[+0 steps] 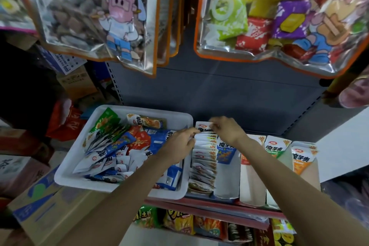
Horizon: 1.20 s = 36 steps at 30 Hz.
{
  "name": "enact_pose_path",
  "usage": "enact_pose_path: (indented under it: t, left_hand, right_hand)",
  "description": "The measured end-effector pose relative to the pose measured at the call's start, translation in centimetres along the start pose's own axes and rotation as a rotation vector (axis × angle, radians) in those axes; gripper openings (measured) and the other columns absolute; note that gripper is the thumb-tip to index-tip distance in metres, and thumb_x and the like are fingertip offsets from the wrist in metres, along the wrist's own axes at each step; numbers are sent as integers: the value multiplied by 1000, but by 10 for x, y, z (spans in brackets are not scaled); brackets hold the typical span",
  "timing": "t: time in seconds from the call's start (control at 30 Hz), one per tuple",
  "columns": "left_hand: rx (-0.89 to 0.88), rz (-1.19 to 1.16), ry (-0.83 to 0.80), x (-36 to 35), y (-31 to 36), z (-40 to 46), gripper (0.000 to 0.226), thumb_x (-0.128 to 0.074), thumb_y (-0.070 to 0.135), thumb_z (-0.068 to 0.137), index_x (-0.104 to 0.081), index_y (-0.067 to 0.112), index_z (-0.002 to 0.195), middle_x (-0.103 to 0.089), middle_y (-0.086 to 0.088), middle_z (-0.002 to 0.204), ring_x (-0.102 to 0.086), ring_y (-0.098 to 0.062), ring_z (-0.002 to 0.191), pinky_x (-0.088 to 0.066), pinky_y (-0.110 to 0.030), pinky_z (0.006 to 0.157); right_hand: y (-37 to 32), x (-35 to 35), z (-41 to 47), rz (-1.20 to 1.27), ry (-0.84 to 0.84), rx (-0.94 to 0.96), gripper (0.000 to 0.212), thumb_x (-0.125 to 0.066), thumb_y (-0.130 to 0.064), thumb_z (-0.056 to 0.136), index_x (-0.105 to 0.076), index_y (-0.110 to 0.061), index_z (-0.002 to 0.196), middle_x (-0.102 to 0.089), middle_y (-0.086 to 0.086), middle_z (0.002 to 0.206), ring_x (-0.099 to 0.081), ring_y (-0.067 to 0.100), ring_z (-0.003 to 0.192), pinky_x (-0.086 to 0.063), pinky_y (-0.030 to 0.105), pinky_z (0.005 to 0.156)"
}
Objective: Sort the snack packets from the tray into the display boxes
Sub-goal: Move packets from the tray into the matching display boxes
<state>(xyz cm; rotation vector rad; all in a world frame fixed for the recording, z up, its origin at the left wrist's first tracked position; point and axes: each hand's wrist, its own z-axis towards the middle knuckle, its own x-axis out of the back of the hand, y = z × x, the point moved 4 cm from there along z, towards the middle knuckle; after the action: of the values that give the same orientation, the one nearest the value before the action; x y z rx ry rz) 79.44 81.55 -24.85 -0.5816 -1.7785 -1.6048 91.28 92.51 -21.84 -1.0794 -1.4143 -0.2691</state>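
Packets (127,146) heaped loose in white tray (83,124), left of centre on the shelf: mostly white and blue wrappers, a few red, one green at the far corner, one orange at the far side, lying flat or tilted at all angles, long axes pointing every way. Just beside the tray's right wall, row of display boxes (251,183) side by side, long axes running from near edge to back panel. Leftmost box (201,190) packed front to back with white packets (203,158) standing on edge, faces toward the near and far ends, tops up, leaning slightly. Next box (226,183) holding one blue packet (225,151) upright near its far end, printed face toward the camera, long axis vertical. Third box (252,189) with an orange-marked packet at its far end, partly hidden by the right forearm. Further right, a green packet (276,147) and an orange packet (302,158), both upright, faces forward.

Left hand (179,144) over the tray's right wall, fingers lightly curled, tips touching the far end of the white row; whether anything is pinched, cannot tell. Right hand (225,129) over the far end of the same box, fingers bent, thumb and fingertips pinching the top edge of the rearmost white packet (202,126), upright.

Overhead, large clear hanging bags (93,16) of assorted snacks. Below the shelf, more snack bags (179,223).
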Motion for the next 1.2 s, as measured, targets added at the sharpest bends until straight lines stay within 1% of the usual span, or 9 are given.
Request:
enact_pose_path:
  t: [0.17, 0.33, 0.43, 0.6, 0.7, 0.83, 0.93, 1.03, 1.2]
  left_hand:
    - [-16, -7, 24, 1, -2, 1, 33, -46, 14, 96, -52, 19, 128, -58, -5, 120, -56, -18, 106, -48, -37, 92]
    - [-18, -24, 43, 1, -2, 0, 32, -46, 12, 95, -55, 18, 125, -60, -6, 116, -57, -18, 102, -48, -36, 90]
    - [-3, -41, 53, 5, -4, 0, 31, -47, 11, 94, -56, 13, 125, -60, -8, 117, -57, -20, 105, -46, -31, 91]
    - [134, -71, 143, 28, -35, -9, 30, -48, 7, 95, -56, 6, 123, -60, -11, 122, -55, -23, 114, -40, -25, 94]
    - [285, -96, 238, 55, -69, -17, 30, -48, 2, 94, -58, 1, 122, -61, -13, 123, -55, -26, 115, -37, -20, 91]
    - [485, -117, 281, 89, -122, -15, 21, -48, 0, 91, -58, -3, 108, -62, -24, 100, -59, -32, 89, -44, -32, 74]
    - [544, -105, 231, 100, -164, 2, 19, -50, 10, 93, -53, -3, 107, -57, -18, 97, -55, -30, 86, -43, -35, 77]
    - [565, -149, 166, 92, -209, 23, 7, -48, 3, 88, -52, -2, 88, -55, -15, 79, -50, -19, 62, -44, -31, 61]
    - [540, -182, 187, 96, -203, 23, 26, -54, 14, 87, -54, -1, 108, -60, -10, 105, -57, -25, 92, -48, -34, 83]
  right_hand:
    - [2, 1, -5, 27, 190, 69, 24, -46, -15, 97, -66, -23, 107, -69, 3, 106, -63, 24, 87, -51, 36, 76]
    - [0, -11, -4, -265, 3, 25, 43, -37, -8, 94, -59, -31, 123, -63, 9, 118, -59, 32, 102, -46, 34, 79]
    - [-6, -15, -2, -185, -3, 5, 42, -37, -11, 94, -55, -27, 129, -57, 9, 129, -54, 31, 113, -47, 38, 90]
    - [-47, -17, -2, -124, 181, 128, 36, -41, -14, 95, -55, -18, 128, -53, 5, 129, -46, 26, 121, -45, 35, 90]
    - [-83, -33, 9, -61, 140, 202, 36, -44, -8, 92, -57, -10, 125, -53, 7, 131, -44, 24, 122, -39, 30, 95]
    - [-122, -71, 43, -40, 4, 194, 45, -48, -13, 91, -46, -7, 135, -48, 15, 136, -45, 29, 123, -35, 33, 101]
    - [-134, -108, 73, -32, -126, 121, 54, -50, -22, 95, -31, -8, 143, -40, 17, 142, -41, 32, 127, -37, 36, 103]
    - [-137, -133, 96, -75, -138, 62, 62, -54, -27, 94, -25, -9, 146, -31, 15, 148, -36, 31, 132, -34, 37, 108]
    - [-136, -146, 106, -250, -43, -39, 42, -54, -16, 93, -47, -14, 134, -41, 12, 133, -49, 32, 117, -43, 41, 96]
